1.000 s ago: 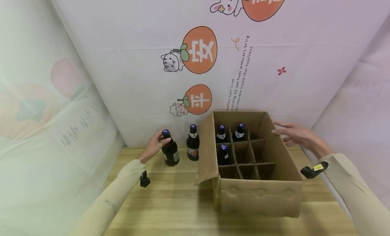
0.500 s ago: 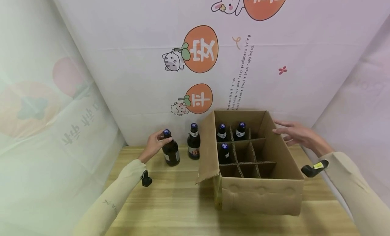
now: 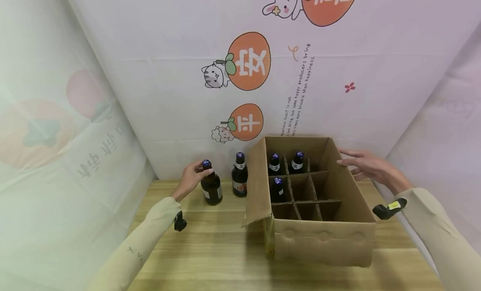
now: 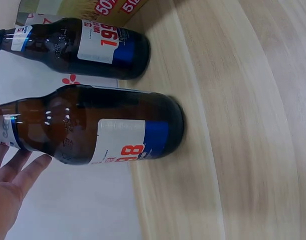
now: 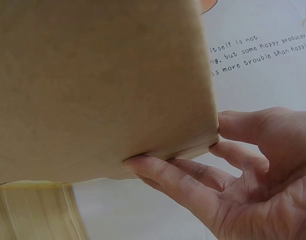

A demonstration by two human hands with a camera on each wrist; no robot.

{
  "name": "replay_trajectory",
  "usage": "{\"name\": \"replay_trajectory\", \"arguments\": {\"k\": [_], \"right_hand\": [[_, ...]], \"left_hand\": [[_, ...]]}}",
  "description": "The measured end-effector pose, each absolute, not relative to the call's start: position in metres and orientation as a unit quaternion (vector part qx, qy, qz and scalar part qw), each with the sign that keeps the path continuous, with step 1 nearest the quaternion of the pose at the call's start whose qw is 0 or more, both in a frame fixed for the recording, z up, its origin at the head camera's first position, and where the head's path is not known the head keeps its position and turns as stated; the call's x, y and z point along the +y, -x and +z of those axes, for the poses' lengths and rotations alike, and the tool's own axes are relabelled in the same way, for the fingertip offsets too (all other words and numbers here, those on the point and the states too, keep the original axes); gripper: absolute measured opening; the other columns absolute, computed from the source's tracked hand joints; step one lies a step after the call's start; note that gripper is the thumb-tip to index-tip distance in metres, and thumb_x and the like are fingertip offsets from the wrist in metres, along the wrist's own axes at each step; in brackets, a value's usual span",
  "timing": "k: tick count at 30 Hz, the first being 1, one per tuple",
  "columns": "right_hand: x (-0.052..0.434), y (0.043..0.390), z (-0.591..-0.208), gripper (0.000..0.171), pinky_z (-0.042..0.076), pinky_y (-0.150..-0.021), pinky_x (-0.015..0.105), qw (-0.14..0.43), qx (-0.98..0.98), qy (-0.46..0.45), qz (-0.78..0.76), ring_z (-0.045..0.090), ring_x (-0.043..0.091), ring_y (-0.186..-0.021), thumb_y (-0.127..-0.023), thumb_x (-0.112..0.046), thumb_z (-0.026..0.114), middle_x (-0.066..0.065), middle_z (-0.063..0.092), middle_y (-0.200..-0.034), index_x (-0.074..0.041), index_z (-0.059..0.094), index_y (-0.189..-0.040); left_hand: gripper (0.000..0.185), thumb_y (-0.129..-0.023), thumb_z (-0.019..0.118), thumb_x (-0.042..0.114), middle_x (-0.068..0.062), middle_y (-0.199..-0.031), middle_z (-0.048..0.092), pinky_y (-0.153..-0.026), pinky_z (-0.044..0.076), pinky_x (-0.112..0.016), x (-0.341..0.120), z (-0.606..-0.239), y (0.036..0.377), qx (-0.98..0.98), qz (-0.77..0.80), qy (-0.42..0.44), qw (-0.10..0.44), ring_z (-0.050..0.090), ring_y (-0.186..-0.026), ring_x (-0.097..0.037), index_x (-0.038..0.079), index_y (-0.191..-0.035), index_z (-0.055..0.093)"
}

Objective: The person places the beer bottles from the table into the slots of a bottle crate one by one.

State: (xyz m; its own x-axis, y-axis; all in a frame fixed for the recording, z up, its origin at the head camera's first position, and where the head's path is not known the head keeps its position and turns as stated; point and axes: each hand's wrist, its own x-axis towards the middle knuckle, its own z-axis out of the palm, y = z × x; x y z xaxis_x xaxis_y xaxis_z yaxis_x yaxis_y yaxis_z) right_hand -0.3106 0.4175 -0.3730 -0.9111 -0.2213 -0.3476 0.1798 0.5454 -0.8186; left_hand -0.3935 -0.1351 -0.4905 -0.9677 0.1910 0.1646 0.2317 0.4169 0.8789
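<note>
In the head view, my left hand (image 3: 189, 178) grips the neck of a brown beer bottle (image 4: 125, 125) with a blue cap. That bottle stands upright on the wooden table, left of the carton. Beside it is a second beer bottle (image 3: 239, 180), untouched. The open cardboard carton (image 3: 323, 241) has dividers, with three capped bottles (image 3: 278, 190) in its left and back cells. My right hand (image 3: 370, 165) touches the carton's right side near the back. In the right wrist view its fingers (image 5: 178, 182) lie fairly straight against the cardboard edge; some fingertips are hidden.
The carton's left flap (image 3: 257, 186) leans outward close to the second bottle. A white printed cloth (image 3: 169, 94) hangs behind the wooden table (image 3: 203, 249), and more cloth hangs at both sides.
The whole head view shifts slightly. Both hands, the bottles and the carton keep their places relative to one another.
</note>
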Motion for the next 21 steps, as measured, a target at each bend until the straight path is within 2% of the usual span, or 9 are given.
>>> {"name": "replay_trajectory", "arguments": {"k": [10,16,21], "right_hand": [[0.4179,0.3094,-0.3735,0.08,0.051,-0.098,0.05,0.202,0.855,0.005,-0.477,0.04,0.056,-0.132,-0.099,-0.038,0.055,0.031,0.024,-0.155,-0.017,0.004,-0.158],[0.418,0.309,-0.3737,0.079,0.052,-0.098,0.05,0.2,0.857,0.007,-0.474,0.04,0.056,-0.131,-0.1,-0.037,0.054,0.032,0.023,-0.155,-0.017,0.004,-0.158],[0.4169,0.3089,-0.3714,0.081,0.05,-0.099,0.051,0.209,0.853,0.007,-0.479,0.038,0.057,-0.132,-0.1,-0.036,0.054,0.035,0.017,-0.156,-0.019,-0.001,-0.157]], "left_hand": [[0.025,-0.093,0.069,0.027,-0.009,-0.119,0.068,-0.091,0.055,-0.042,-0.1332,-0.4891,0.393,-0.832,-0.538,0.134,0.033,0.065,-0.11,-0.026,0.014,-0.114,0.069],[0.031,-0.092,0.07,0.025,-0.015,-0.124,0.066,-0.092,0.055,-0.046,-0.1329,-0.4876,0.3913,-0.825,-0.552,0.118,0.026,0.065,-0.11,-0.032,0.009,-0.118,0.068],[0.039,-0.091,0.071,0.028,-0.013,-0.13,0.063,-0.094,0.054,-0.046,-0.1358,-0.4847,0.3892,-0.824,-0.559,0.092,0.021,0.063,-0.113,-0.031,0.009,-0.125,0.066]]}}
